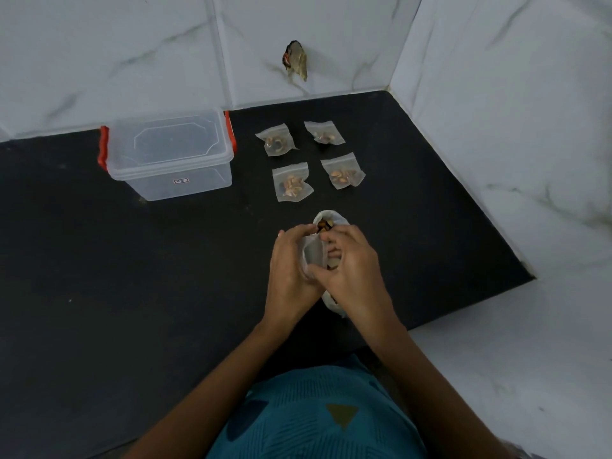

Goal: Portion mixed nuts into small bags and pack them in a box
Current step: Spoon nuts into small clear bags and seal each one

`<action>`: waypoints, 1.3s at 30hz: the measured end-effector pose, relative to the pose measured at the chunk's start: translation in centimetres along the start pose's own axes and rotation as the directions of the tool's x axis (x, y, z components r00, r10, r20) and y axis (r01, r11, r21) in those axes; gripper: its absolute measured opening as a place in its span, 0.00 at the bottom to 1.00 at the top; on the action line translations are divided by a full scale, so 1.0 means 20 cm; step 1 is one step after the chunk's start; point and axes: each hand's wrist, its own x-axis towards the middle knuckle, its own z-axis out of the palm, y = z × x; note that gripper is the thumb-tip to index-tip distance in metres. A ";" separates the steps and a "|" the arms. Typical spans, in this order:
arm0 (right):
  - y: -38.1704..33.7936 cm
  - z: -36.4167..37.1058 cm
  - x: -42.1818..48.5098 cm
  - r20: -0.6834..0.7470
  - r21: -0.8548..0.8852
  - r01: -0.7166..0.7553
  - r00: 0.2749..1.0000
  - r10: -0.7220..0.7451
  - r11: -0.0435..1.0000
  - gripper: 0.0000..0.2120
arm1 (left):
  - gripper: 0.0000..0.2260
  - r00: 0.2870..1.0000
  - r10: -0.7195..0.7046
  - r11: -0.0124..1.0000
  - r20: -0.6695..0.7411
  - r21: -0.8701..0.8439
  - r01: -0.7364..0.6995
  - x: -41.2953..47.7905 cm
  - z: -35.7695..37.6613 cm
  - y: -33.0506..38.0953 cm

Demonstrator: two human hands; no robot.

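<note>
- Gripping one small bag [313, 253], both hands curl round it: left hand [291, 263], right hand [352, 273].
- Four filled bags [292, 183] lie beyond.
- Lidded box [169, 154] stands farther left.

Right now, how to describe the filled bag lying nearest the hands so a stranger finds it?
Find the clear box with red clasps on the black counter. Right of it lie four small nut bags in two rows. The near-row bag on the box's side is yours.

We find only a small white sticker [181, 181] on the front wall of the clear box [207, 173], its marks too small to read.
</note>
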 end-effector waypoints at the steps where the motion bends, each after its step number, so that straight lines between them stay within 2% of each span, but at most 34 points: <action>1: 0.00 0.00 0.00 -0.007 0.000 0.013 1.000 -0.013 1.000 0.22 | 0.26 1.000 -0.018 1.000 0.004 -0.007 0.018 0.00 0.00 0.00; 5: 0.00 0.00 -0.02 -0.032 0.000 0.076 0.997 -0.076 0.997 0.15 | 0.23 0.997 -0.072 0.997 -0.013 -0.034 0.072 0.01 -0.02 0.01; 8: 0.01 -0.02 -0.02 -0.074 0.042 0.081 0.994 -0.078 0.996 0.08 | 0.25 0.994 -0.108 0.991 -0.007 -0.086 0.107 0.01 -0.03 0.01; 12: 0.05 -0.08 -0.02 -0.087 0.275 -0.009 0.996 0.034 0.961 0.08 | 0.24 0.996 -0.086 0.988 -0.011 -0.127 0.084 0.01 -0.03 -0.01; 14: 0.10 -0.12 -0.02 -0.067 0.292 -0.068 0.994 0.091 0.954 0.07 | 0.24 0.996 -0.085 0.989 -0.001 -0.125 0.084 0.01 -0.03 -0.03; 18: 0.23 -0.15 -0.07 0.041 0.156 -0.180 0.984 0.176 0.971 0.06 | 0.22 0.995 -0.102 0.981 0.016 -0.162 0.103 0.01 -0.05 -0.08; 20: 0.28 -0.14 -0.12 0.131 0.015 -0.182 0.975 0.178 0.983 0.11 | 0.21 0.989 -0.146 0.974 0.022 -0.169 0.147 0.01 -0.07 -0.09; 23: 0.34 -0.13 -0.17 0.331 -0.276 -0.081 0.928 0.174 0.958 0.25 | 0.23 0.980 -0.195 0.969 0.049 -0.148 0.200 0.01 -0.08 -0.11; 25: 0.37 -0.11 -0.20 0.362 -0.326 -0.022 0.921 0.146 0.945 0.27 | 0.27 0.973 -0.214 0.967 0.091 -0.117 0.224 0.01 -0.08 -0.12; 27: 0.39 -0.10 -0.20 0.295 -0.263 -0.019 0.950 0.099 0.965 0.23 | 0.25 0.966 -0.230 0.964 0.120 -0.106 0.243 0.00 -0.08 -0.13; 32: 0.38 -0.13 -0.13 0.006 -0.007 -0.065 0.998 0.065 0.998 0.11 | 0.18 0.956 -0.245 0.952 0.162 -0.144 0.269 -0.01 -0.07 -0.13; 36: 0.40 -0.11 -0.07 -0.074 0.173 -0.115 0.989 0.129 0.978 0.08 | 0.17 0.951 -0.242 0.947 0.194 -0.168 0.275 -0.01 -0.06 -0.12; 39: 0.42 -0.10 -0.05 -0.132 0.239 -0.143 0.975 0.178 0.960 0.05 | 0.16 0.947 -0.237 0.950 0.217 -0.153 0.273 -0.01 -0.06 -0.13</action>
